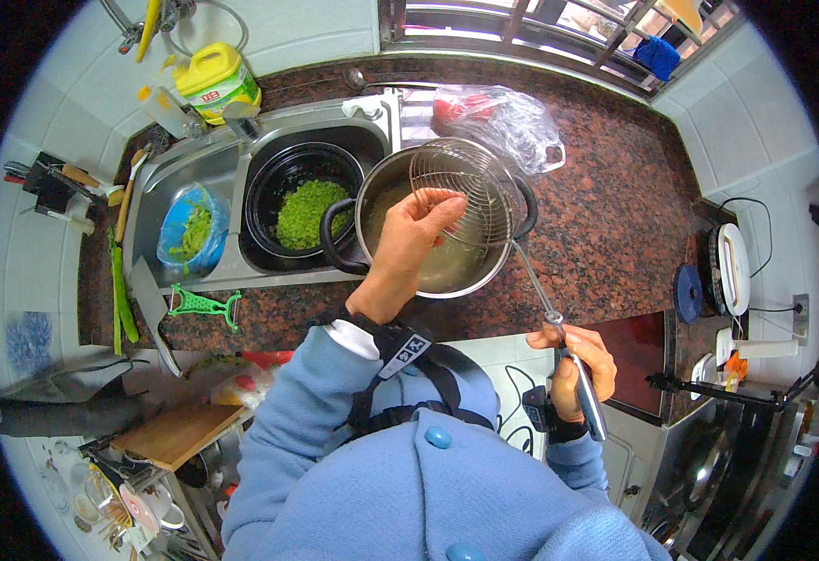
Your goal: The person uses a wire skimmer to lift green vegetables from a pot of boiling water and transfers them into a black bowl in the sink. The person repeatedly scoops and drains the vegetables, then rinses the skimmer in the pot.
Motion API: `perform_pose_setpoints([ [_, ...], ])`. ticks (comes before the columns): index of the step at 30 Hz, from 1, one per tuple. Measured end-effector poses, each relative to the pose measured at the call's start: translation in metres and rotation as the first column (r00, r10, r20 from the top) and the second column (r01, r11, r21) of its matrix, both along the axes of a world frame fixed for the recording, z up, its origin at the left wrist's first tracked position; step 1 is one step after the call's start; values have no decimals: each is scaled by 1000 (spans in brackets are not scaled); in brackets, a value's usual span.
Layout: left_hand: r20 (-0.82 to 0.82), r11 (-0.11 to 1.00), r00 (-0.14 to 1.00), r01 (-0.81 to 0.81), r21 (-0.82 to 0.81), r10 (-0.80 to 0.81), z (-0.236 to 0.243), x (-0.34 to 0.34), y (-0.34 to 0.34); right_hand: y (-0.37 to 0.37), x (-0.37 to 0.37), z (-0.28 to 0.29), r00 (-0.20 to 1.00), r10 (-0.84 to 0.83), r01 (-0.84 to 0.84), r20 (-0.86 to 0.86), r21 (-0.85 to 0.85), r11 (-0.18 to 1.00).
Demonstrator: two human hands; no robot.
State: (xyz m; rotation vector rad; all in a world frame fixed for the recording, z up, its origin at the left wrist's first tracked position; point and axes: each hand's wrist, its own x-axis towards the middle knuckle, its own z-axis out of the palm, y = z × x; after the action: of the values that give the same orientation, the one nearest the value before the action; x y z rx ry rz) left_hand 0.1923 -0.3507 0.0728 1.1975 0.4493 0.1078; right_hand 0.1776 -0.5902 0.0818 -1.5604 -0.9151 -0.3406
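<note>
My right hand (578,369) grips the handle of a wire skimmer (465,210), whose round mesh hangs over a steel pot (447,279) of cloudy liquid with black handles. My left hand (409,243) has its fingers bent in a pinch at the skimmer's wires, above the pot; whatever lies between its fingertips is hidden. Left of the pot, a black bowl (260,164) of chopped greens (306,215) sits in a sink basin. In the other basin is a blue bag (202,251) with green leaves.
A knife (152,309), a green peeler (208,304) and green stalks (121,313) lie along the sink's front and left. Behind stand a yellow jug (217,79) and a plastic bag (507,126) with something red. An appliance (732,266) and blue lid (688,297) are at right.
</note>
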Motion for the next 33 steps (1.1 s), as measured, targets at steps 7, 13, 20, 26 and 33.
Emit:
perform_pose_setpoints([
  [7, -6, 984, 993, -121, -131, 121, -1, -3, 9, -7, 1, 2, 999, -43, 43, 0, 7, 999],
  [13, 75, 990, 988, -133, -44, 137, -5, 0, -2, -10, 1, 3, 997, -73, 73, 29, -26, 997],
  [20, 172, 955, 952, -275, 110, 254, -14, 8, -5, -14, 0, 1, 996, -83, 83, 11, -9, 996],
  [26, 112, 985, 986, -137, 105, 125, -16, 4, -5, -19, 3, 1, 990, -106, 115, -96, 88, 989],
  [33, 184, 990, 983, 3, -141, 23, -9, 0, -18, -16, 2, -2, 973, -113, 154, -201, 199, 968],
])
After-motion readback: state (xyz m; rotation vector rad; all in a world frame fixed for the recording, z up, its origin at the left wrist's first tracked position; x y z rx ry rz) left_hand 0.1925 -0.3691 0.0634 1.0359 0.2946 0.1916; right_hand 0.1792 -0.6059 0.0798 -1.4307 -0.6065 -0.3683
